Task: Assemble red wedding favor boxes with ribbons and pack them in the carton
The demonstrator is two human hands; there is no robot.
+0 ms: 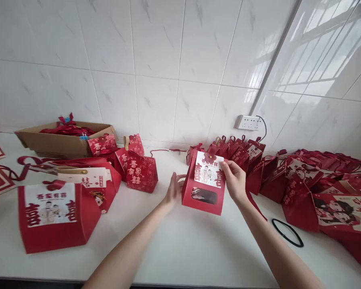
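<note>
A red paper gift box (203,205) with a white printed card (207,174) and a small window stands tilted before me. My right hand (235,180) pinches its upper right edge by the card, thumb in front. At the box's left side is my left hand (174,188), fingers curled against it and their tips partly hidden behind it. To the left sits a similar red box (54,239) with a matching card. Behind that one are a red box with a white card (87,178) and a patterned red box (142,176).
A cardboard carton (64,144) of red ribbons stands at the back left. Rows of red boxes (301,204) crowd the right side. A black loop (287,233) lies on the white table (180,257). A power strip (248,122) with a cable is on the tiled wall.
</note>
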